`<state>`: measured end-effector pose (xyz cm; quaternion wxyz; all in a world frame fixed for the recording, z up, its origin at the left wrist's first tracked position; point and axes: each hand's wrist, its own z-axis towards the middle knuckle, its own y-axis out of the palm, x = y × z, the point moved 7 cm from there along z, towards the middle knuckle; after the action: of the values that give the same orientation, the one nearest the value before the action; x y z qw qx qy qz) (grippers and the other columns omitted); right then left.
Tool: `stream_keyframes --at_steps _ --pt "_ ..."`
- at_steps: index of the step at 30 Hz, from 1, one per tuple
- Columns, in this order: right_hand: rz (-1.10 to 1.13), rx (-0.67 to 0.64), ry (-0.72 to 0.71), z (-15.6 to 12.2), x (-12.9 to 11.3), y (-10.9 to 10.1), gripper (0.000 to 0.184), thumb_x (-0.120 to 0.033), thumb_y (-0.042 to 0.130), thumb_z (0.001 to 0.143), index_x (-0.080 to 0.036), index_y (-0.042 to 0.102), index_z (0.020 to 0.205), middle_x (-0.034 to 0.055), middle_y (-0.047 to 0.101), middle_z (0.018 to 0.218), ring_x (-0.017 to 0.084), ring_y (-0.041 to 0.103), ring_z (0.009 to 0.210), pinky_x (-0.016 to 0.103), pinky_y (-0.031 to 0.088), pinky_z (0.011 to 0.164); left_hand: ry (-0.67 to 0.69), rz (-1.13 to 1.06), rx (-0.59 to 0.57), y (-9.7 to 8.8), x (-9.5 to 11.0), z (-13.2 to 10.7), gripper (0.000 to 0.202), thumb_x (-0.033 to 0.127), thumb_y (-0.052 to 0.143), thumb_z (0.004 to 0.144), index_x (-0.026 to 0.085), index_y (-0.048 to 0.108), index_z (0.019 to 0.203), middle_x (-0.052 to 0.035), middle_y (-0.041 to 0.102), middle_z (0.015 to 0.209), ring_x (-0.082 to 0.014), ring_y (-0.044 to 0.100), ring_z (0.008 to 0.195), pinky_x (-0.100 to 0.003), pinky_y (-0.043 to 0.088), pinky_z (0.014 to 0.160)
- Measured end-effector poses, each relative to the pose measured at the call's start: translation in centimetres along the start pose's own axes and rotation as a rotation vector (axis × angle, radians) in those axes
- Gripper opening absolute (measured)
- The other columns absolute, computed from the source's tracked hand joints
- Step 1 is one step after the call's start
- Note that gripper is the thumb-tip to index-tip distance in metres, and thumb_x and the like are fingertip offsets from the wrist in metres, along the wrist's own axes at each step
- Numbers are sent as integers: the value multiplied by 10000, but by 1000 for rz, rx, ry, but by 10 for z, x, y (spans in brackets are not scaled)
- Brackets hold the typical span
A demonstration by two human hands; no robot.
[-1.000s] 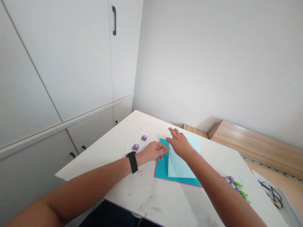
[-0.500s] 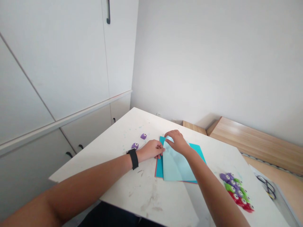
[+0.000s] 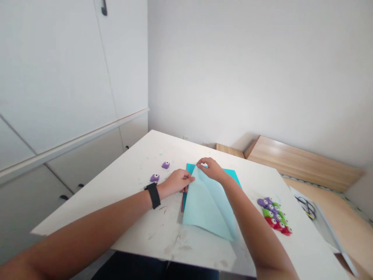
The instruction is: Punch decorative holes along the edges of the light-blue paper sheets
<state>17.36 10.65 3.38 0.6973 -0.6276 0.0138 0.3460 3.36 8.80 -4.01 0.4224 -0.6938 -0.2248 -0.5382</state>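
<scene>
A pale blue sheet of paper is lifted at its far edge, its near edge hanging over the white table. My right hand pinches the sheet's raised far corner. At the sheet's left edge, my left hand has its thumb and fingers closed on the paper's side. Beneath lies a stack of brighter turquoise paper, with a thin red edge showing at its left. Just beyond my left wrist sit two purple one-eyed toy pieces, one nearer and one farther.
Several purple, green and red one-eyed pieces are grouped on the white table at the right. Black-framed glasses rest in a pale tray beyond it. A wooden board stands by the wall; white cabinets line the left.
The pale sheet has come up off the stack and shifted toward me, its near edge now hanging past the turquoise paper. My right hand has closed on its corner. The view has turned right.
</scene>
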Motion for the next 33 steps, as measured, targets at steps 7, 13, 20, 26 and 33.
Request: stream_keyframes --at_steps 7,13,20,26,33 --pt "-379 88 436 -74 81 -53 227 -234 525 941 -274 698 1083 11 710 1104 219 563 1103 329 408 955 29 22 25 2 -8 8 523 681 532 821 171 610 901 -2 628 520 -176 594 472 -239 398 452" --pt "-565 -11 813 -197 143 -129 163 -306 658 834 -209 757 920 113 710 1035 332 533 1091 435 400 901 11 44 43 2 -9 9 574 636 556 831 151 554 1139 2 644 535 -199 608 493 -253 397 454" --pt "-511 -255 864 -247 161 -134 307 -467 761 704 -256 779 927 77 727 962 303 563 1063 363 421 877 26 36 37 4 -8 8 547 596 570 829 153 566 1152 12 639 542 -193 613 499 -254 407 465" --pt "-515 -265 841 -243 166 -116 308 -426 772 684 -246 781 934 101 704 1015 325 549 1104 373 426 884 35 63 38 4 -8 8 522 580 553 849 162 552 1162 9 648 565 -189 612 512 -251 411 472" --pt "-462 -217 803 -243 169 -122 251 -400 706 784 -228 769 955 84 728 1012 262 622 1009 322 446 862 44 87 39 3 -6 6 516 573 547 853 156 564 1157 8 648 555 -194 619 520 -255 404 487"
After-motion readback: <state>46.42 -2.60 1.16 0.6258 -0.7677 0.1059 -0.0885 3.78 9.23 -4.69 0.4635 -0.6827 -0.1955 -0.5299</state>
